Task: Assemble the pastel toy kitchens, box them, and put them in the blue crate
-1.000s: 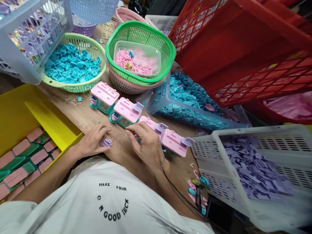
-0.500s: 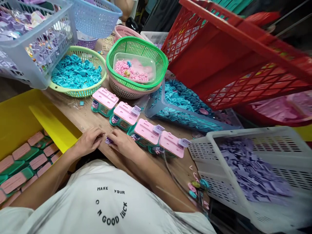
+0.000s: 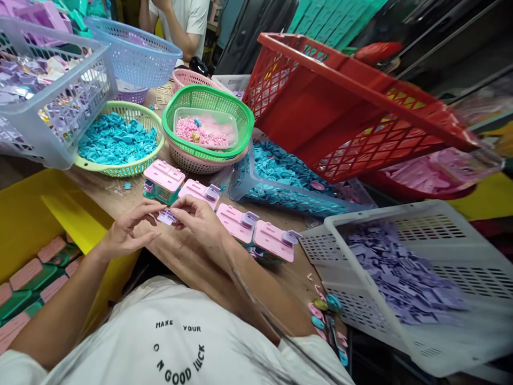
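My right hand [image 3: 200, 219] pinches a small light-purple plastic piece [image 3: 165, 216] between thumb and fingertips. My left hand [image 3: 130, 230] is just left of it, thumb and fingers apart; whether a fingertip touches the piece I cannot tell. Several teal toy cases with pink lids stand in a slanting row behind and beside my right hand. The leftmost case [image 3: 163, 176] has no purple piece standing up on its lid. On the second case [image 3: 199, 191], partly hidden by my right hand, and on the third [image 3: 236, 222] and rightmost [image 3: 274, 240], purple pieces stick up from the lids.
A yellow bin [image 3: 76, 206] with pink-lidded cases is at left. Behind stand a pale green basket [image 3: 120, 170] of teal parts and a green basket [image 3: 208, 152]. A tilted red crate [image 3: 304, 117] and a white crate [image 3: 332, 230] of purple pieces are at right.
Both hands have risen from the table edge towards the row of cases, bringing the purple piece up. My left hand's fingers have spread. The camera view has shifted slightly.
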Available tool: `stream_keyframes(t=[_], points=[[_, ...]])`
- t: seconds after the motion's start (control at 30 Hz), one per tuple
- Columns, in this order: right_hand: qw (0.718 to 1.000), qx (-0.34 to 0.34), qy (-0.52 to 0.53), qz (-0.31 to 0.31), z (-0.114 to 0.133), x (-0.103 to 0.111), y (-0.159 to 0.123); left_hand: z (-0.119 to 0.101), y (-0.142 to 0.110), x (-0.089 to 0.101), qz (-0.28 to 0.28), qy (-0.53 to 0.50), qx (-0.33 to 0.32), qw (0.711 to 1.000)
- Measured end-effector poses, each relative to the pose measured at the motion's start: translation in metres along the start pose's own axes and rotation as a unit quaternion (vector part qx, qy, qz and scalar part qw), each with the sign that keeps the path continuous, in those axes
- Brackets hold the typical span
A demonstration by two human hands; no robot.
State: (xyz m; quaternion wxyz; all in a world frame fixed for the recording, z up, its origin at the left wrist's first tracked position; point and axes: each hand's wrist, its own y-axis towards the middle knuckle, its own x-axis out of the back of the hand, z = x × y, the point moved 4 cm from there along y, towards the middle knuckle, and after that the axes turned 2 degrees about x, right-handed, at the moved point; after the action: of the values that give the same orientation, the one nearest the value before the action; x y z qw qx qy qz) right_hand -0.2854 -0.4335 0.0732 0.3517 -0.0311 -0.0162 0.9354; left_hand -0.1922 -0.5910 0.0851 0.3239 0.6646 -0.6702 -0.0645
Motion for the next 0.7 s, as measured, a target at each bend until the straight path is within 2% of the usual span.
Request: stream_keyframes(t=[0.07, 0.13, 0.2, 0.27, 0.37, 0.5, 0.57, 0.7], points=[[1.000, 0.009, -0.017, 0.007, 0.013, 0.002, 0.009, -0.005, 0.015, 0.007, -0.051, 0.041, -0.019, 0.998], [0.995, 0.042, -0.090, -0.005, 0.030, 0.009, 0.018, -0.003, 0.035, 0.011, -0.102, 0.081, -0.012, 0.991], [0.979, 0.093, -0.181, -0.029, 0.050, 0.020, 0.027, 0.006, 0.057, 0.014, -0.135, 0.097, 0.018, 0.986], [0.956, 0.135, -0.257, -0.046, 0.067, 0.031, 0.040, 0.021, 0.081, 0.016, -0.139, 0.117, 0.056, 0.982], [0.911, 0.126, -0.388, -0.066, 0.078, 0.046, 0.063, 0.045, 0.114, 0.020, -0.077, 0.178, 0.103, 0.976], [0.842, 0.027, -0.535, -0.061, 0.070, 0.057, 0.092, 0.074, 0.142, 0.026, 0.059, 0.235, 0.157, 0.958], [0.831, -0.001, -0.554, -0.053, 0.065, 0.058, 0.100, 0.082, 0.150, 0.028, 0.110, 0.244, 0.171, 0.948], [0.830, -0.011, -0.555, -0.057, 0.061, 0.057, 0.106, 0.089, 0.158, 0.031, 0.154, 0.266, 0.195, 0.932]])
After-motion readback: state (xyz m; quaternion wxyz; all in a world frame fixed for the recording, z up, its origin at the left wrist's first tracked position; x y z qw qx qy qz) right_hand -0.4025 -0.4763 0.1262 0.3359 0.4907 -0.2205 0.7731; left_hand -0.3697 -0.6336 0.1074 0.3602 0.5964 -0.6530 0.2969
